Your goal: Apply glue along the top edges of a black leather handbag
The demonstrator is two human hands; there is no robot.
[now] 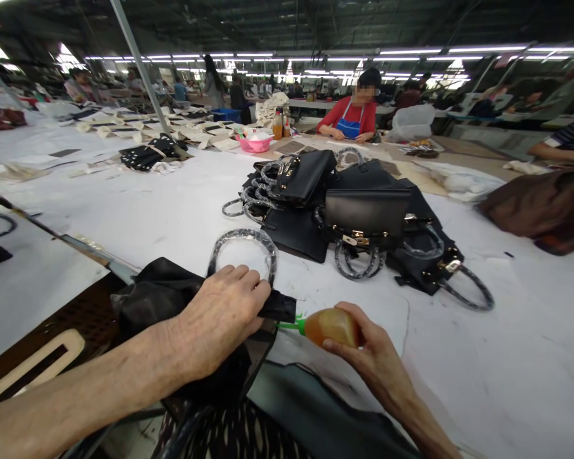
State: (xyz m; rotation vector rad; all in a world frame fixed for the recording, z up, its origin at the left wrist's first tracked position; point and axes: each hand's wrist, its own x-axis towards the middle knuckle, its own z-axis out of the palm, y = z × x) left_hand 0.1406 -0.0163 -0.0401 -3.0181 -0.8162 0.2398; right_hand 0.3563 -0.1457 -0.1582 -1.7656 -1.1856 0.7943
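My left hand (222, 312) rests closed on a black leather bag piece (167, 293), fingers pinching its edge flap near a plastic-wrapped round handle (243, 237). My right hand (363, 350) grips a small amber glue bottle (332, 326) laid sideways; its green nozzle (289, 326) points left and touches the flap's end. Both hands are at the near edge of a white-covered table (483, 357).
A pile of finished black handbags (363, 213) with wrapped handles lies mid-table. A brown bag (545, 207) sits at right. A person in a red top and blue apron (351, 118) sits across. A pink bowl (254, 144), bottles and cut pieces lie farther back.
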